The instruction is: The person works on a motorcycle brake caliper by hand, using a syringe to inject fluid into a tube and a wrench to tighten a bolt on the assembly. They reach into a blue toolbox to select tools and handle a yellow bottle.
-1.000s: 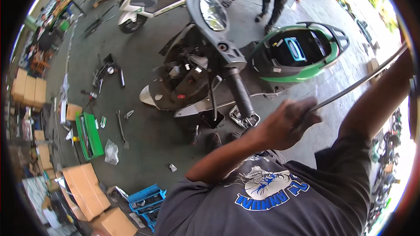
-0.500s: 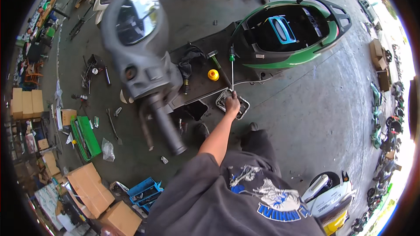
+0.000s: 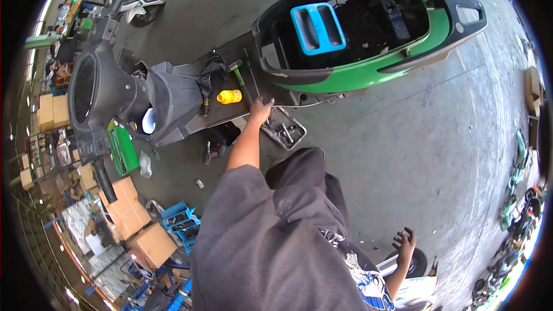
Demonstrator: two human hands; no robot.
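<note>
My left hand [image 3: 262,110] reaches over the edge of the scooter's dark footboard [image 3: 222,116]. Its fingers appear closed around the end of a long screwdriver [image 3: 255,83], whose green handle points away from me. Beside that lies a hammer [image 3: 235,65] with a greenish head end. A yellow bottle [image 3: 229,97] rests on its side to the left, near a dark cloth [image 3: 213,72]. Just below the hand, a metal tray [image 3: 299,122] contains several small metal parts. Off at the lower right, my right hand [image 3: 405,241] hangs free, fingers apart.
The scooter's green rear body [image 3: 345,79] has an open compartment holding a blue tray-like piece [image 3: 318,29]. Handlebars [image 3: 105,179] stand at left. On the floor are a red-and-black power tool [image 3: 213,152], a green case [image 3: 122,150], cardboard boxes [image 3: 128,206] and a blue toolbox [image 3: 180,222].
My view has swung, so the scooter sits farther left. The screwdriver has shifted toward the hammer with my left hand. The yellow bottle now shows on its side. My right hand has come into view.
</note>
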